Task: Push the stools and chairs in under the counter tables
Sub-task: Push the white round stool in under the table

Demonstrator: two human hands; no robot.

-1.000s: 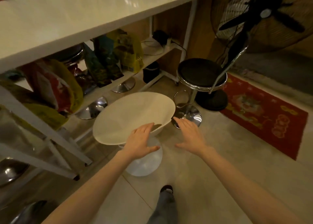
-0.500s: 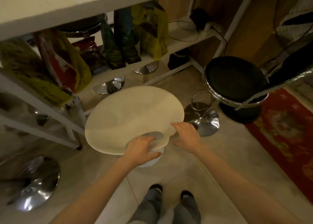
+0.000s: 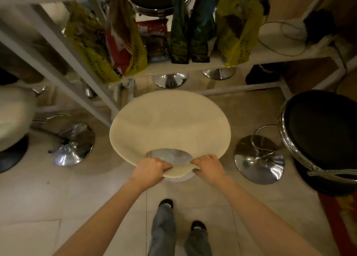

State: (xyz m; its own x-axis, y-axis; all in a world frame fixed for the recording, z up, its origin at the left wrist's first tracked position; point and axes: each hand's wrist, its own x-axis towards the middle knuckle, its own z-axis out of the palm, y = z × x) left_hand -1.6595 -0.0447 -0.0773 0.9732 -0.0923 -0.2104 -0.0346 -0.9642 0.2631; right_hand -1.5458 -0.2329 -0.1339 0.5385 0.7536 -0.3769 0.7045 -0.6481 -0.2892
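Note:
A cream round-seated stool [image 3: 170,124] stands in front of me on the tiled floor, its far rim close to the white counter frame [image 3: 241,89]. My left hand [image 3: 149,169] and my right hand [image 3: 207,165] both grip the near handle edge of its seat, on either side of the cut-out. Through the cut-out shows part of its white base. A black stool [image 3: 324,128] with a chrome rim stands at the right, outside the counter, and its chrome base [image 3: 259,160] shows beside it.
A shelf under the counter holds several yellow, red and dark bags [image 3: 125,43] and a white power strip [image 3: 289,31]. Chrome stool bases [image 3: 170,79] sit beneath it. Another chrome base [image 3: 73,145] and a white seat [image 3: 13,116] stand at the left. A red rug [image 3: 343,217] lies at the right.
Both hands went from open above the seat's near edge to closed on the handle edge. The view has moved closer and looks more straight down at the stool.

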